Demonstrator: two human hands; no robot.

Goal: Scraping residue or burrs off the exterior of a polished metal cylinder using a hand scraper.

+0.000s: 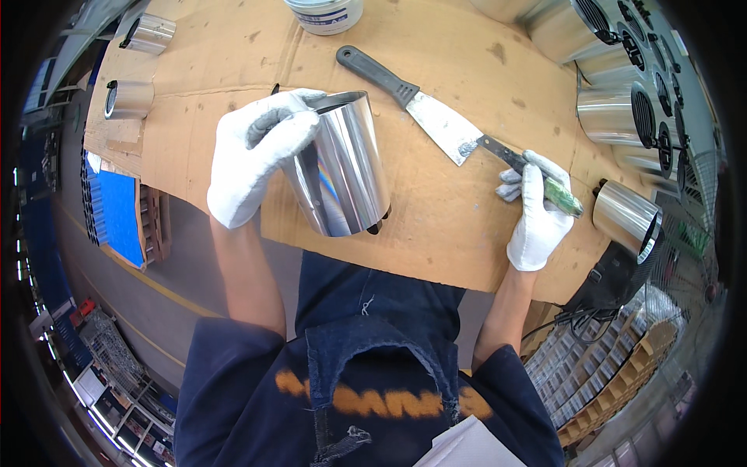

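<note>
My left hand (261,148), in a white glove, grips a shiny metal cylinder (346,167) by its upper left rim. The cylinder is tilted, with small black tabs at its lower right end. In my right hand (537,210), also gloved, is a slim tool (502,152) with a dark flat shank and a green-wrapped handle. Its tip overlaps the end of a wide scraper blade, by a grey smear; whether they touch I cannot tell. That scraper (447,124) has a black handle pointing far left and lies on the cardboard-covered table (436,226).
A white tub (325,15) stands at the far edge. Two small metal cylinders (131,100) lie at the far left. Several larger ones with black grilles (615,115) are stacked at the right, and another cylinder (626,219) lies near my right hand. A wire fan guard (696,257) is beyond.
</note>
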